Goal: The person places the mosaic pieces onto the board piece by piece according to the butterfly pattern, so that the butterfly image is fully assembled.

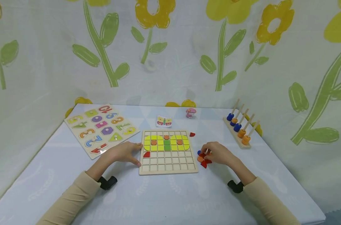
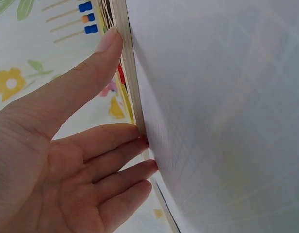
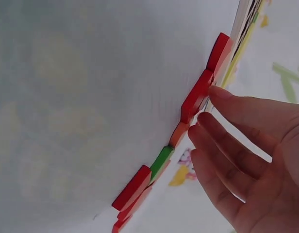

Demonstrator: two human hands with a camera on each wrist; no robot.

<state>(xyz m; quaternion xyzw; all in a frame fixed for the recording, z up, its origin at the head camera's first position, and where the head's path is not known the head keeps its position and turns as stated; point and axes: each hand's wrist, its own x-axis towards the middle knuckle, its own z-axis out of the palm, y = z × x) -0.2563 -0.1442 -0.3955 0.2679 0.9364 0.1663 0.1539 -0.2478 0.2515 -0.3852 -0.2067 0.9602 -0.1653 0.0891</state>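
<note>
A wooden grid board (image 1: 168, 169) lies mid-table, with yellow tiles (image 1: 160, 147), orange discs (image 1: 179, 142), green squares (image 1: 167, 145) and a red quarter-round tile (image 1: 146, 154) in its cells. My left hand (image 1: 126, 153) rests against the board's left side, thumb and fingers spread along the edge (image 2: 127, 73). To the right of the board, my right hand (image 1: 217, 153) is over a small pile of loose tiles, its fingertips right at a red tile (image 3: 197, 96). A green tile (image 3: 161, 162) and an orange one (image 3: 178, 134) lie beside it; the hand partly hides the pile in the head view.
A number-and-shape puzzle board (image 1: 87, 142) lies back left. Behind the grid board are a pattern card (image 1: 164, 121) and a pink figurine (image 1: 190, 112). One red tile (image 1: 192, 134) lies off the board's right corner. A peg stand (image 1: 238, 136) with beads stands back right.
</note>
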